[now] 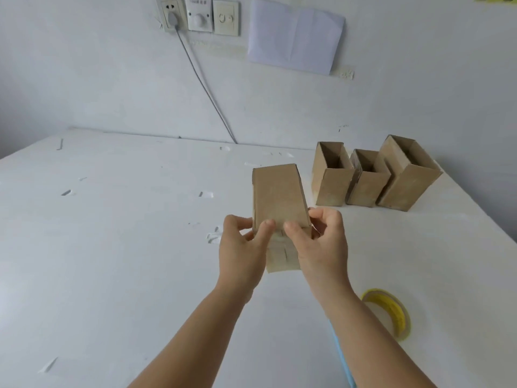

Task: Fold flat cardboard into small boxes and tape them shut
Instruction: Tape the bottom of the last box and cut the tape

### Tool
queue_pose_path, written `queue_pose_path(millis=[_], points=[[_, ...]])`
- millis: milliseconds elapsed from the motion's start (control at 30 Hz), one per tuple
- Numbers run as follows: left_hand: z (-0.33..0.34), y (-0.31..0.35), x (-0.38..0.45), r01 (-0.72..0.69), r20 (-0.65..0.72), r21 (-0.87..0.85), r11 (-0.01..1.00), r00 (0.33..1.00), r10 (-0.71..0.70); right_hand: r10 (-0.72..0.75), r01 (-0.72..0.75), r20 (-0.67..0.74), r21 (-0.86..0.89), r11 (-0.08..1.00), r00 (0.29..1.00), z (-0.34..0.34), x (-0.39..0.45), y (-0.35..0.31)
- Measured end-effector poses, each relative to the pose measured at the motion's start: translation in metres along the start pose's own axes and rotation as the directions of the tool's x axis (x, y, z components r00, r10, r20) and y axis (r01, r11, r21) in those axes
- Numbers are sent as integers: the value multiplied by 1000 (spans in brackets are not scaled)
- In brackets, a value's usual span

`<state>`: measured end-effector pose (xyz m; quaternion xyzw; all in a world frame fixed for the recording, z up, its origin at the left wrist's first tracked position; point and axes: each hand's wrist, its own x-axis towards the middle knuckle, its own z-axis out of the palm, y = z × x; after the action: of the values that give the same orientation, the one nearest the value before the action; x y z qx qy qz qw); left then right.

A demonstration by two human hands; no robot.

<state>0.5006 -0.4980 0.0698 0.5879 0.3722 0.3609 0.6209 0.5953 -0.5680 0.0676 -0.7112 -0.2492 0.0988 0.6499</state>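
A small brown cardboard box (pixel 277 197) is held up above the white table (pixel 126 233), its long side facing me and a flap hanging below between my hands. My left hand (pixel 243 247) pinches its lower left corner with the thumb on the front face. My right hand (pixel 321 242) grips the lower right corner, thumb pressed on the front and fingers curled behind. A roll of yellow tape (pixel 391 312) lies on the table to the right of my right forearm.
Three folded cardboard boxes (pixel 372 180) with open tops stand in a row at the back right. A grey cable (pixel 204 88) runs from a wall socket (pixel 171 14) down behind the table. A blue strip (pixel 342 357) shows beside my right forearm.
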Motion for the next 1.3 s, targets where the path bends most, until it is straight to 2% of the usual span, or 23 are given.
queue_pose_path(millis=[133, 233, 300, 367, 500, 600, 733, 867, 1000, 1133, 1300], points=[[-6, -4, 2, 43, -8, -53, 998, 999, -43, 97, -98, 18, 59, 993, 995, 5, -7, 8], [-9, -10, 4, 31, 79, -100, 994, 997, -24, 168, -169, 24, 140, 975, 986, 3, -6, 13], [-10, -11, 10, -7, 125, -64, 998, 992, 15, 184, -179, -9, 168, 969, 983, -1, -2, 16], [-6, -11, 18, -48, 149, 13, 999, 988, 45, 175, -169, -46, 117, 979, 983, -5, 3, 20], [15, -15, 43, -65, 62, 164, 984, 997, 56, 101, -111, -84, -112, 987, 991, -5, 24, 34], [32, -17, 67, -100, 18, 263, 959, 995, 99, 24, -41, -89, -195, 980, 996, -2, 49, 41], [55, -24, 106, -166, 49, 419, 892, 986, 161, -2, -21, -87, -261, 965, 996, 1, 87, 54], [75, -47, 143, -116, 28, 490, 864, 993, 117, 35, -39, -17, -362, 932, 999, 6, 122, 83], [93, -76, 169, -31, 7, 578, 815, 999, 33, 148, -113, 40, -465, 878, 988, 7, 147, 116], [109, -90, 193, 13, -6, 639, 769, 1000, -12, 226, -152, 104, -470, 869, 969, 11, 169, 142], [126, -93, 220, 12, -2, 621, 784, 1000, -14, 274, -201, 121, -421, 885, 954, 21, 197, 155]])
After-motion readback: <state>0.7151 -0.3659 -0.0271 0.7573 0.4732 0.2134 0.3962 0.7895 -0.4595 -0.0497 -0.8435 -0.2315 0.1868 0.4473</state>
